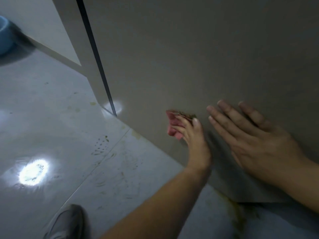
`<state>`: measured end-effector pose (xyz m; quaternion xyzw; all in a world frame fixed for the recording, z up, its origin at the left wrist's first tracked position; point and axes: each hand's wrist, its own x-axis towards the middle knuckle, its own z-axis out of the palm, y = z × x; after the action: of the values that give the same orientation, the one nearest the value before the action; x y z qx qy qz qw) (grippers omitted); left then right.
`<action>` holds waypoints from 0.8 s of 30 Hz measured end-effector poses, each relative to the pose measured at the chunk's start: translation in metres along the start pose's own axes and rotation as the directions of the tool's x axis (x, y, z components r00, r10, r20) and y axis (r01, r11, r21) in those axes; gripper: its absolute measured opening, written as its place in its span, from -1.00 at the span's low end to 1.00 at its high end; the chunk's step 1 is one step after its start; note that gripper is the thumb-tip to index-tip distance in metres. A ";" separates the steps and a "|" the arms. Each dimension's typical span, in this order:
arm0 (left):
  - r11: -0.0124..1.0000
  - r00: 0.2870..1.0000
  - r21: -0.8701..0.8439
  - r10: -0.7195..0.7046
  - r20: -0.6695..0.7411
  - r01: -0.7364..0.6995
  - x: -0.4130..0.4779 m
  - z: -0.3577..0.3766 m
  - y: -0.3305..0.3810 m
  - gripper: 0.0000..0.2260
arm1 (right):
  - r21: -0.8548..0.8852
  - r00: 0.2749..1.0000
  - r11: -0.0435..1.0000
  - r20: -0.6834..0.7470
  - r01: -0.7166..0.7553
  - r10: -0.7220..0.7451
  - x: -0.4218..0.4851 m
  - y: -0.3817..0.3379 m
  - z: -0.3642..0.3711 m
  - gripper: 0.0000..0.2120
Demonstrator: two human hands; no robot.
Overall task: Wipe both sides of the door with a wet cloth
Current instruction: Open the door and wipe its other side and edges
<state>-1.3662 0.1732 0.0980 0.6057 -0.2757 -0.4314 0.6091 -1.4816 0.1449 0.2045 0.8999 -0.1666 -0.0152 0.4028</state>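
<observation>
Grey floor tiles (60, 126), smudged and streaked, run under a beige door (189, 57). The left grip (193, 140) has its fingers bent over a bunched pink cloth (172, 125), holding it against the door's lower face close to the bottom edge. Just beside it, the right grip (255, 138) lies flat on the same face, fingers straight and spread, holding nothing. Further out, a light glare (32, 172) shines on the floor. A grey shoe (67, 221) is at the bottom, and a blue basin (4, 35) is far left.
</observation>
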 end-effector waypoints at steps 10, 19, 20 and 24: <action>0.830 0.897 -0.391 -0.441 -0.022 0.398 0.050 -0.054 -0.056 -0.23 | -0.001 1.000 1.000 0.004 0.014 -0.014 0.019 -0.021 0.011 -0.32; 0.890 0.898 -0.158 -0.438 -0.034 0.428 0.017 -0.040 -0.073 -0.39 | 0.004 1.000 1.000 0.028 -0.006 0.006 0.020 -0.026 0.019 -0.36; 0.882 0.898 -0.233 -0.435 -0.068 0.410 0.030 -0.044 -0.075 -0.36 | 0.009 1.000 1.000 0.027 -0.012 0.012 0.021 -0.028 0.020 -0.37; 0.937 0.939 -0.184 -0.321 -0.125 0.296 0.059 -0.043 -0.110 -0.05 | 0.058 1.000 0.998 0.006 -0.024 0.023 0.019 -0.029 0.024 -0.37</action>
<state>-1.3225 0.1560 -0.0255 0.6211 -0.0936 -0.4952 0.6002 -1.4591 0.1399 0.1692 0.9091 -0.1786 -0.0081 0.3761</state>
